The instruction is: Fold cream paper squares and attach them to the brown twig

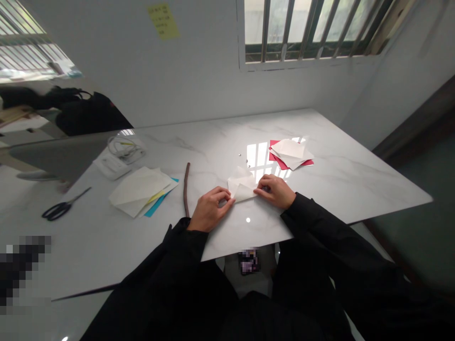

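Observation:
A small piece of cream paper [242, 183], partly folded, lies on the marble-patterned table between both hands. With thumb and fingers together, my left hand [210, 208] pinches its left corner. My right hand [275, 191] grips the right corner, its fingers curled. The near edge of the paper is turned up in a flap. Just left of my left hand lies a thin brown stick [186, 187]. Beyond my right hand is a stack of cream paper sheets [292, 150] with red paper [283, 165] under it.
Farther left are more cream sheets [137, 189] over blue paper [155, 207] and yellow paper [156, 195], dark-handled scissors [60, 208], and a white cable [122, 149] on a white case. A barred window [309, 31] and a yellow note [163, 21] are on the wall.

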`<state>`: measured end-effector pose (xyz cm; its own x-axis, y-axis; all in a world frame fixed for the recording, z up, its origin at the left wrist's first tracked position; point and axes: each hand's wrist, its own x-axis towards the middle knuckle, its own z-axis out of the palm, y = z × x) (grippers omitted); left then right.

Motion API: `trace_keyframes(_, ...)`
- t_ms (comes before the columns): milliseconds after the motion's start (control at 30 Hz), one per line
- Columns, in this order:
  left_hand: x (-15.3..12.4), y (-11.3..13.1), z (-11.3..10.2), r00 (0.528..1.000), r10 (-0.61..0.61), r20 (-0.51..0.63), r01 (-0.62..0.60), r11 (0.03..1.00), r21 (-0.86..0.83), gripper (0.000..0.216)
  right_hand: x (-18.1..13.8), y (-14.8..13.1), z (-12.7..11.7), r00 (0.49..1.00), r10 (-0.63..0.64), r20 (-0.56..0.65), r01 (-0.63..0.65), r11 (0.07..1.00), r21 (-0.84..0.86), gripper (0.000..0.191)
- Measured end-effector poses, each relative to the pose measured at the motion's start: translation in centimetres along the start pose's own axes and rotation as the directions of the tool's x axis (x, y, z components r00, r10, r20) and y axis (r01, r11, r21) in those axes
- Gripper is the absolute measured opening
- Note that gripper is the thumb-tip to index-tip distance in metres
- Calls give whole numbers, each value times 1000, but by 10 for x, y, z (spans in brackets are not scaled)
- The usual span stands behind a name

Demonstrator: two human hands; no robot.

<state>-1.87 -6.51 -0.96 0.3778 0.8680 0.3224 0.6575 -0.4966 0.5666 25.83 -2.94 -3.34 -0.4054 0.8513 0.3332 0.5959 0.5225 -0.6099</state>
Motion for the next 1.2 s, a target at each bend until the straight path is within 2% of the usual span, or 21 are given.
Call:
trace_keyframes(633,3,6,5,1000,1,-5,0,996,86,18,1,-2,7,999,28,-44,-30,999,-45,19)
trace_keyframes(833,4,7,6,1000,14,12,-15,992,127,2,1,-3,10,997,53,-64,-57,997,-60,19)
trace_keyframes(1000,5,5,9,999,34,28,-38,987,155,30,1,-3,11,996,54,-65,-59,996,-71,19)
trace_keyframes(1200,6,5,12,993,111,33,-115,977,179,22,0,-5,10,997,32,-74,-36,998,-47,4)
